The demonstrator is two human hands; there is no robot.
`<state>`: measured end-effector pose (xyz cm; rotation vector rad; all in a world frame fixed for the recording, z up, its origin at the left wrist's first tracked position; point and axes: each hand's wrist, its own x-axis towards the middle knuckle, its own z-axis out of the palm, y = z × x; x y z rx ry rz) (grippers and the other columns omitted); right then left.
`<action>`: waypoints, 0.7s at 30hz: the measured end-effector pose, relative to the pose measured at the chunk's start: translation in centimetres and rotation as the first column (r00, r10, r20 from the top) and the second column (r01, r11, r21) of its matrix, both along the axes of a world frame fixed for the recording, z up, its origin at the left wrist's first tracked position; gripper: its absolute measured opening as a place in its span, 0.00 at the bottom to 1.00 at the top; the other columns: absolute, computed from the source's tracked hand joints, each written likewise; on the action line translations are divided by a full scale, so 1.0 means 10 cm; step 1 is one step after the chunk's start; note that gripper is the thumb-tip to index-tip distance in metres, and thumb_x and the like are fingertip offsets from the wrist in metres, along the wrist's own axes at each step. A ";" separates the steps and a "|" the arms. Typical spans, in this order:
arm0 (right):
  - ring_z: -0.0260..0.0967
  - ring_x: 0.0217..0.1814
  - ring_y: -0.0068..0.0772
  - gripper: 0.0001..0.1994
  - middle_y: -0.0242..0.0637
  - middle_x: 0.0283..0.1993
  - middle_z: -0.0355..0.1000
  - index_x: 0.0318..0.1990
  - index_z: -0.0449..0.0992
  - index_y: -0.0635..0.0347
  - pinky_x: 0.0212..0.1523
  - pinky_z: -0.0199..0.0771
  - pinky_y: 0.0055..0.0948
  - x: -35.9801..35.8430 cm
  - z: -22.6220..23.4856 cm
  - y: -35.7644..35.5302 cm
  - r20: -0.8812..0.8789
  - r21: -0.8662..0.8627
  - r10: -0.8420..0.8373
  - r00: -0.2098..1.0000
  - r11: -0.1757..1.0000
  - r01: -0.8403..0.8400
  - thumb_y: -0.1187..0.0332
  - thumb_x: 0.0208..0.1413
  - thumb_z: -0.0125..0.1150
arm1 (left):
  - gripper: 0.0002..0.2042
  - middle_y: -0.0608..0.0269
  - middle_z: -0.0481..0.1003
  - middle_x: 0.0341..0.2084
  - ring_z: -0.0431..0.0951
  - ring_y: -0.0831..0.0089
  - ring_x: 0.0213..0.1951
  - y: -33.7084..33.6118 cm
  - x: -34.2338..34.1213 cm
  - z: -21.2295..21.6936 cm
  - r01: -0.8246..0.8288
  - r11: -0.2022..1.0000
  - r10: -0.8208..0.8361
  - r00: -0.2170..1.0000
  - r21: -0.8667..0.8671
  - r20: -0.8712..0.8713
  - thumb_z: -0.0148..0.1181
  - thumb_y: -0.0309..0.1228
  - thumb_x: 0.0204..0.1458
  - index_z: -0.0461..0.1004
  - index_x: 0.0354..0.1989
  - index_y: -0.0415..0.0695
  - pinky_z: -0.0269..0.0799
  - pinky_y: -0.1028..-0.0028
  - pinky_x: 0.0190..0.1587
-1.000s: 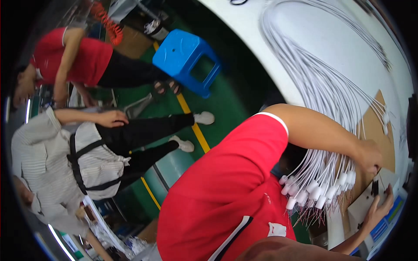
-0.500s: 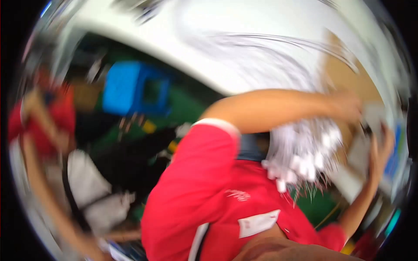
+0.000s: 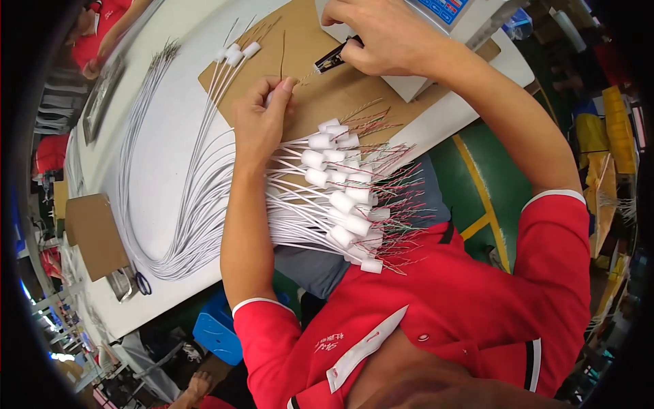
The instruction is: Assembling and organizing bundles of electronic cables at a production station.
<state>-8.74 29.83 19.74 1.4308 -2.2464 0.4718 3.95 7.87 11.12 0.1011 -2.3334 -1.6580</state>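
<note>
My left hand (image 3: 262,112) is closed in a pinch on the end of a white cable, with thin twisted wires sticking out past the fingertips. My right hand (image 3: 385,37) grips a slim black hand tool (image 3: 332,58), its narrow tip pointing at those wires; its exact kind is hard to make out. Under my left forearm runs a thick bundle of white cables (image 3: 197,211). Their ends, fitted with white cylindrical sleeves (image 3: 344,201) and bare red, green and white twisted wires, hang over the table edge by my lap. Several other sleeved ends (image 3: 235,53) lie apart on a brown board (image 3: 313,27).
A white device with a blue keypad (image 3: 443,10) stands beyond my right hand. On the white table (image 3: 116,310) are a cardboard piece (image 3: 95,235) and dark-handled scissors (image 3: 142,283). A blue stool (image 3: 218,330) is below left. Another person (image 3: 102,34) works at far left.
The view has swung and sharpened from a blur. Both hands are now over the brown board, the left pinching a cable end and the black tool visible in the right.
</note>
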 end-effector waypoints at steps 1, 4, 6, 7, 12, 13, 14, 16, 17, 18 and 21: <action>0.67 0.51 0.52 0.18 0.47 0.41 0.74 0.41 0.79 0.64 0.54 0.63 0.49 0.00 -0.02 -0.01 -0.026 0.036 0.004 1.000 0.999 -0.003 0.67 0.41 0.61 | 0.08 0.64 0.80 0.28 0.78 0.78 0.33 -0.02 0.00 -0.02 -0.010 0.997 0.010 1.000 0.080 -0.005 0.61 0.28 0.64 0.80 0.40 0.35 0.73 0.77 0.38; 0.68 0.50 0.51 0.18 0.48 0.42 0.76 0.40 0.81 0.64 0.55 0.62 0.48 0.04 0.04 -0.06 -0.080 0.090 -0.002 0.997 0.996 0.010 0.65 0.40 0.62 | 0.07 0.64 0.79 0.30 0.78 0.78 0.33 0.01 0.01 -0.05 -0.021 1.000 0.020 0.985 -0.002 -0.169 0.60 0.27 0.64 0.78 0.42 0.36 0.73 0.78 0.40; 0.68 0.52 0.49 0.19 0.48 0.43 0.77 0.39 0.82 0.65 0.56 0.62 0.48 0.12 0.20 -0.13 -0.039 0.320 -0.069 0.997 0.944 0.078 0.61 0.40 0.63 | 0.06 0.65 0.79 0.31 0.78 0.79 0.34 0.00 0.02 -0.02 -0.030 0.998 0.017 0.968 -0.046 -0.250 0.59 0.26 0.65 0.78 0.44 0.36 0.73 0.78 0.40; 0.69 0.53 0.48 0.19 0.48 0.43 0.77 0.38 0.82 0.65 0.56 0.62 0.48 0.17 0.24 -0.13 -0.026 0.434 -0.103 0.994 0.895 0.104 0.59 0.40 0.64 | 0.06 0.65 0.78 0.32 0.78 0.79 0.34 0.00 0.03 0.01 0.002 1.000 0.004 0.973 0.022 -0.232 0.59 0.26 0.65 0.77 0.44 0.36 0.73 0.78 0.41; 0.69 0.56 0.47 0.17 0.48 0.42 0.78 0.37 0.83 0.64 0.58 0.62 0.49 0.31 0.10 -0.02 -0.507 0.297 -0.108 0.855 0.909 0.291 0.60 0.43 0.64 | 0.07 0.64 0.77 0.34 0.78 0.78 0.34 -0.02 0.00 0.03 0.060 0.969 -0.030 0.992 0.241 -0.126 0.60 0.26 0.65 0.74 0.46 0.36 0.74 0.78 0.41; 0.70 0.56 0.46 0.16 0.47 0.41 0.79 0.37 0.84 0.64 0.59 0.62 0.49 0.25 0.12 -0.03 -0.426 0.361 -0.064 0.902 0.902 0.234 0.61 0.44 0.64 | 0.07 0.65 0.77 0.34 0.78 0.78 0.34 -0.02 -0.01 0.02 0.059 0.957 -0.034 0.995 0.285 -0.092 0.60 0.27 0.65 0.74 0.46 0.36 0.74 0.78 0.40; 0.70 0.57 0.46 0.15 0.47 0.41 0.79 0.36 0.84 0.63 0.60 0.62 0.50 0.18 0.15 -0.05 -0.340 0.420 -0.021 0.940 0.891 0.172 0.62 0.46 0.64 | 0.07 0.65 0.77 0.34 0.78 0.78 0.34 -0.01 -0.01 0.01 0.060 0.958 -0.036 0.995 0.281 -0.089 0.60 0.27 0.65 0.74 0.46 0.36 0.74 0.78 0.40; 0.71 0.57 0.45 0.13 0.46 0.40 0.79 0.36 0.84 0.63 0.61 0.63 0.50 0.15 0.17 -0.07 -0.247 0.472 0.016 0.969 0.875 0.106 0.64 0.47 0.63 | 0.07 0.65 0.77 0.33 0.75 0.79 0.30 0.01 -0.01 -0.02 0.031 0.973 -0.004 0.993 0.229 -0.120 0.60 0.28 0.66 0.75 0.44 0.36 0.74 0.78 0.38; 0.71 0.57 0.45 0.12 0.46 0.39 0.80 0.36 0.85 0.63 0.62 0.62 0.50 0.15 0.18 -0.08 -0.255 0.490 0.021 0.967 0.865 0.110 0.66 0.48 0.62 | 0.07 0.65 0.77 0.33 0.74 0.79 0.28 0.04 -0.01 -0.02 0.016 0.978 0.012 0.991 0.207 -0.135 0.60 0.29 0.66 0.76 0.43 0.36 0.74 0.78 0.37; 0.72 0.56 0.45 0.11 0.45 0.39 0.80 0.36 0.85 0.63 0.63 0.62 0.50 0.16 0.19 -0.08 -0.264 0.508 0.027 0.964 0.853 0.116 0.67 0.49 0.61 | 0.07 0.65 0.77 0.33 0.74 0.79 0.28 0.05 -0.01 -0.01 0.018 0.978 0.010 0.991 0.210 -0.132 0.60 0.29 0.66 0.76 0.43 0.36 0.74 0.78 0.37; 0.72 0.56 0.44 0.10 0.44 0.37 0.80 0.35 0.85 0.63 0.63 0.62 0.50 0.17 0.18 -0.09 -0.266 0.516 0.034 0.963 0.849 0.113 0.70 0.50 0.60 | 0.05 0.67 0.76 0.27 0.75 0.81 0.28 0.08 0.05 0.05 -0.128 0.982 0.096 0.972 -0.142 -0.215 0.62 0.26 0.64 0.78 0.40 0.37 0.71 0.78 0.32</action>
